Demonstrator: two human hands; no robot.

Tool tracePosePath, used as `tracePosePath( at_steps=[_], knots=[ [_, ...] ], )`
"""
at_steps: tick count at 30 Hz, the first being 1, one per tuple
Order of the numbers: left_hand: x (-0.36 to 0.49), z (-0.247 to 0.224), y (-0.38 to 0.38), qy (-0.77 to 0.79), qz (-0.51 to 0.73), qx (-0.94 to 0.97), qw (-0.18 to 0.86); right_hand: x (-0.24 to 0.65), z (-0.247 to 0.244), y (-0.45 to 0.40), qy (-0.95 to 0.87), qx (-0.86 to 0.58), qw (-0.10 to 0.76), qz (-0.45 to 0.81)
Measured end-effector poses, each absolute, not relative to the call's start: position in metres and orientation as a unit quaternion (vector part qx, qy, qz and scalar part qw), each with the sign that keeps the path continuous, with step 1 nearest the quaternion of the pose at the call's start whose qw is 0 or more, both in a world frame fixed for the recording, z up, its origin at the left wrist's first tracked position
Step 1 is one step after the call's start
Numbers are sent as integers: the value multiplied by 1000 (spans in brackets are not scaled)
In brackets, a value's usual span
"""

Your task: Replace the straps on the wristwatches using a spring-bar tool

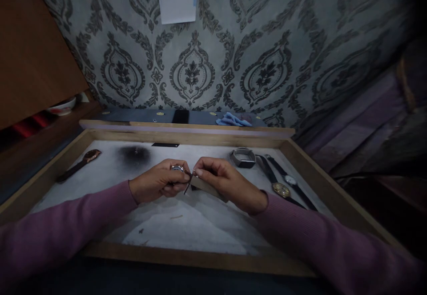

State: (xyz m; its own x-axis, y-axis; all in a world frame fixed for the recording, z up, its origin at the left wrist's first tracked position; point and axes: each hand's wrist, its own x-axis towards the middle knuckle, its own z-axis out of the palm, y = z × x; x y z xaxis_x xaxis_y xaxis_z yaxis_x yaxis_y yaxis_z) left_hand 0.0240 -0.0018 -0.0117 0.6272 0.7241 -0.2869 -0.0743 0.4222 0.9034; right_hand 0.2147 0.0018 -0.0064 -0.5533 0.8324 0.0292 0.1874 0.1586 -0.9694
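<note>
My left hand (163, 180) is closed around a wristwatch (178, 168), whose round metal case shows above the fingers. A thin dark strap (187, 185) hangs down between my two hands. With thumb and forefinger pinched together, my right hand (220, 177) grips the strap's end close beside the left fingertips, where a small shiny bit shows. Below the right fingers is a flat beige-brown piece (209, 190), partly hidden by that hand; I cannot tell whether it is held or lying there.
Around the hands runs a wooden-rimmed tray (190, 258) with a white bottom. A brown watch (80, 165) lies at left, a grey-banded watch (243, 157) and two dark-strapped watches (282, 190) at right. A black strip (165, 144) lies toward the back. Behind the rim sits a blue cloth (232, 119).
</note>
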Motion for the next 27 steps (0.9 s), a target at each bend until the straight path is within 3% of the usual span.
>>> tracePosePath(
  at_steps=[27],
  knots=[
    [23,-13,-1,343,256,471,772,215,-8,2,-692,-368,302,543]
  ],
)
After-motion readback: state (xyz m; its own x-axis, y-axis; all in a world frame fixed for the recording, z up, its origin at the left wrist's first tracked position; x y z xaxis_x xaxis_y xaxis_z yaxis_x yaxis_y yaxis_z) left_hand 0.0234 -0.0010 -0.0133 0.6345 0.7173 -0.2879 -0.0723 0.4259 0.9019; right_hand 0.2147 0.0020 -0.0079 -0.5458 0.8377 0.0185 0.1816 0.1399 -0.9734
